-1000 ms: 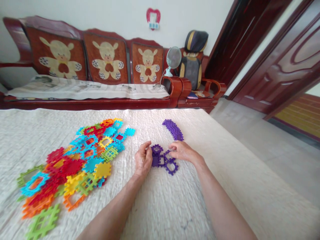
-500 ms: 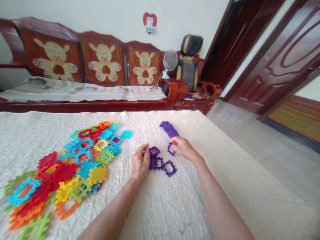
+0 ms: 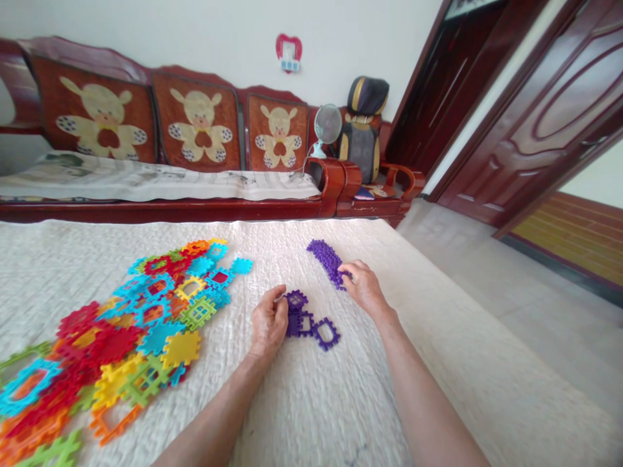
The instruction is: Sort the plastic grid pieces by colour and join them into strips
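A tile (image 3: 342, 279) is pinched in the right grip (image 3: 366, 290); a purple row (image 3: 324, 256) is seen at ten o'clock, loose tiles (image 3: 294, 325) at eight, beside the curled left grip (image 3: 270, 320), hold unclear.

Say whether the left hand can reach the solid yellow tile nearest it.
Probably yes: only cloth lies between the left hand and the yellow tile, uncovered at the edge of the pile. It would leave the purple tiles, though.
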`<state>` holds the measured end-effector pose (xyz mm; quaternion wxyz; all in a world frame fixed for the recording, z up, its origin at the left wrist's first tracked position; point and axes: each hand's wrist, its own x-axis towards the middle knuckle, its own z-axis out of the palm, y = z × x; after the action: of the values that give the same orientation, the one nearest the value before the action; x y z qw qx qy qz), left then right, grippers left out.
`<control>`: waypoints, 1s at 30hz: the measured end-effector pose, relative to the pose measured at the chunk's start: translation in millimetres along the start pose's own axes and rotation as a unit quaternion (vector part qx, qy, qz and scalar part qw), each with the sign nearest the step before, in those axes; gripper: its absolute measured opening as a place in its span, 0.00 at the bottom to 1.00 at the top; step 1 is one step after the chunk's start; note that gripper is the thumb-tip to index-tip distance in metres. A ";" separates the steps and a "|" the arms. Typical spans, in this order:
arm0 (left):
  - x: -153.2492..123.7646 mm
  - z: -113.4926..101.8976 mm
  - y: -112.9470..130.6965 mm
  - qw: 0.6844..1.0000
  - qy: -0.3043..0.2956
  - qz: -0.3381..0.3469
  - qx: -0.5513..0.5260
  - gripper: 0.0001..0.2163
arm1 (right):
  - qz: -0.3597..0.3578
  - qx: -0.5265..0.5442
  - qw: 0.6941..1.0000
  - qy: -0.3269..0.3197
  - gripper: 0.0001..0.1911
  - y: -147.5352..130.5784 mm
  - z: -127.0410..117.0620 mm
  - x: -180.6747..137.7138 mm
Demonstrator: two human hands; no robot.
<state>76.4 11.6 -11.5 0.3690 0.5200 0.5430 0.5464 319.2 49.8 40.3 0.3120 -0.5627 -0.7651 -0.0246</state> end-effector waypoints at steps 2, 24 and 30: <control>0.0 0.2 -0.7 1.000 0.002 0.003 -0.005 0.17 | -0.004 -0.007 1.000 0.004 0.12 1.9 3.7 -1.3; -1.5 -0.2 1.1 1.000 -0.017 -0.009 0.006 0.17 | 0.032 -0.116 0.991 0.061 0.11 -5.5 14.0 -1.0; -1.5 0.0 0.6 1.000 -0.014 0.000 0.008 0.18 | 0.024 -0.114 0.992 0.056 0.12 -6.4 20.0 -3.7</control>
<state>76.8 10.1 -11.1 0.3727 0.5307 0.5423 0.5342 305.2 52.1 24.4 0.2884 -0.6105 -0.7251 -0.1357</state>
